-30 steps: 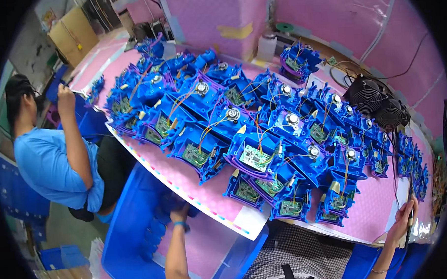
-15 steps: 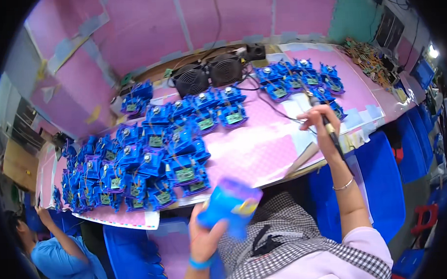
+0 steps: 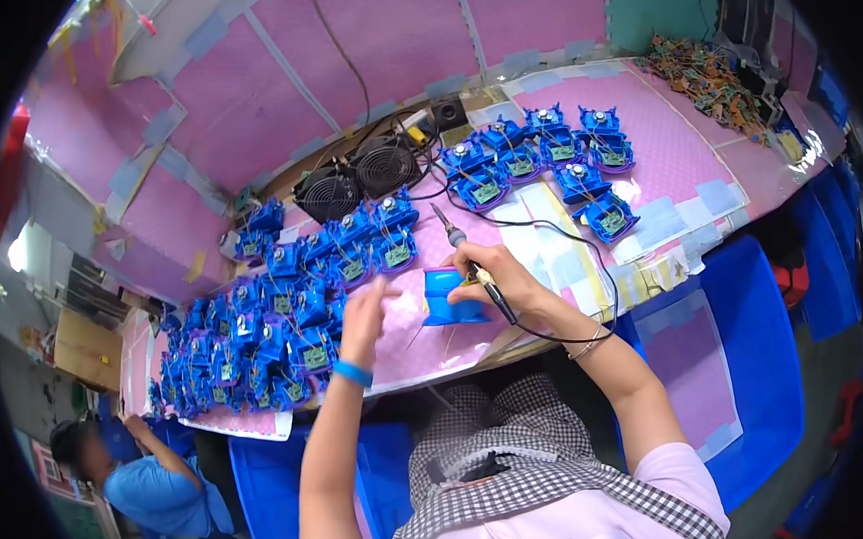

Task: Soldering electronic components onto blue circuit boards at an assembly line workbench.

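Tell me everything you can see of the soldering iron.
The soldering iron is slim and pen-shaped: a narrow metal-looking tip, a grey collar, then a yellowish and black handle. The right hand grips it. It lies slantwise in the view, tip toward the upper left, handle end toward the lower right, where a black cable loops away. The tip shows against the pink tabletop; contact there, and whether it is hot, cannot be told.
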Motion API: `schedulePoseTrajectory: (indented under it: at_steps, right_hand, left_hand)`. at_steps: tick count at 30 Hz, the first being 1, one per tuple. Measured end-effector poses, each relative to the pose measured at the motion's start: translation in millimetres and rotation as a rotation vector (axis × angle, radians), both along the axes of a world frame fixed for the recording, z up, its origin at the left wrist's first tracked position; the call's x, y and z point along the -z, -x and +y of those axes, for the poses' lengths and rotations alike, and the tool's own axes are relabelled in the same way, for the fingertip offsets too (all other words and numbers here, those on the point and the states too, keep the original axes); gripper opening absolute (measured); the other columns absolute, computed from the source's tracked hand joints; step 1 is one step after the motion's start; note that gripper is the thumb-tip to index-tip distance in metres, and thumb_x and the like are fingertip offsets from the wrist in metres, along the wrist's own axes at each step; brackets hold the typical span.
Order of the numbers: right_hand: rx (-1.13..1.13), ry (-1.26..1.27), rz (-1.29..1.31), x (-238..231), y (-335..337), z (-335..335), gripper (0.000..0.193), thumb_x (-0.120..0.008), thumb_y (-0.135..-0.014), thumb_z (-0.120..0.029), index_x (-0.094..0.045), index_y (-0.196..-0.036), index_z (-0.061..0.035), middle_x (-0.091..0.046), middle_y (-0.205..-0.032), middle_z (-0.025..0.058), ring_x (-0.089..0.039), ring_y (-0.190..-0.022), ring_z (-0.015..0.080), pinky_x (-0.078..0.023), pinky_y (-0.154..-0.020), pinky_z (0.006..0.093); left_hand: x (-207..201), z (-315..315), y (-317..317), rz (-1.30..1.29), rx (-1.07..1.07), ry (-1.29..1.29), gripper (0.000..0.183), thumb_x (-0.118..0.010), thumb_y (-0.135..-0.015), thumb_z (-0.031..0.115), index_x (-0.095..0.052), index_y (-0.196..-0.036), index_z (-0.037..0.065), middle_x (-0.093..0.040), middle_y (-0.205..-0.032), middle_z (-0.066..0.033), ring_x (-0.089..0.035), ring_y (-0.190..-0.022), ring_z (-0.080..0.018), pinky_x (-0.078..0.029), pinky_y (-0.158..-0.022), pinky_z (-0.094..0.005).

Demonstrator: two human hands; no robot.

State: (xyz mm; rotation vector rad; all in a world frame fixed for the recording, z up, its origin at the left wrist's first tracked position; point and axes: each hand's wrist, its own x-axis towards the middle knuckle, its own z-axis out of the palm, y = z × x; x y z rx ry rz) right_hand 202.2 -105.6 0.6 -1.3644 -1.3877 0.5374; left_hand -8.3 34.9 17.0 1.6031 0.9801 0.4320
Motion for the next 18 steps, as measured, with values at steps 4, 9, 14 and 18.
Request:
schedulePoseTrajectory:
  at_steps: [4,9,14,18]
  right_hand:
    - [-0.067,-0.209,-0.038,0,8,5,0.035,-0.08,-0.071,-0.01,-0.048,-0.084,-0.0036,-0.063,-0.087,0.0134,-0.061,-0.075,0.0258,-0.048,-0.067,0.0354]
    - [-0.061,-0.318,-0.209,-15,28,-7,0.028,-0.075,-0.074,-0.01,-0.051,-0.087,-0.0047,-0.057,-0.075,0.0091,-0.058,-0.074,0.0305,-0.045,-0.066,0.0376]
    - [0.299,-0.283,-0.551,14,65,-36,0.014,-0.07,-0.079,-0.02,-0.058,-0.085,-0.0137,-0.063,-0.086,-0.0006,-0.055,-0.075,0.0194,-0.029,-0.08,0.0375]
    - [0.43,-0.171,-0.681,31,100,-52,0.014,-0.071,-0.077,-0.017,-0.058,-0.081,-0.0152,-0.065,-0.089,-0.0023,-0.056,-0.076,0.0168,-0.028,-0.081,0.0388]
  left_hand:
    - [-17,8,-64,0.17,0.193,0.456,0.034,-0.055,-0.089,0.044,-0.061,-0.069,0.016,-0.034,-0.051,0.0085,-0.026,-0.042,-0.0056,-0.015,-0.04,-0.0263]
    - [24,50,-74,0.127,0.064,0.064,0.035,-0.062,-0.084,0.037,-0.063,-0.07,0.006,-0.054,-0.061,-0.0034,-0.046,-0.05,-0.0122,-0.03,-0.042,-0.0325]
    - [20,38,-20,-0.052,-0.029,-0.422,0.042,-0.056,-0.094,0.035,-0.067,-0.093,-0.005,-0.069,-0.086,-0.0117,-0.061,-0.079,-0.0162,-0.048,-0.074,-0.0315]
    - [11,-30,42,-0.251,0.008,-0.091,0.04,-0.042,-0.102,0.029,-0.067,-0.087,0.002,-0.035,-0.056,0.0073,-0.033,-0.052,-0.004,-0.026,-0.049,-0.0224]
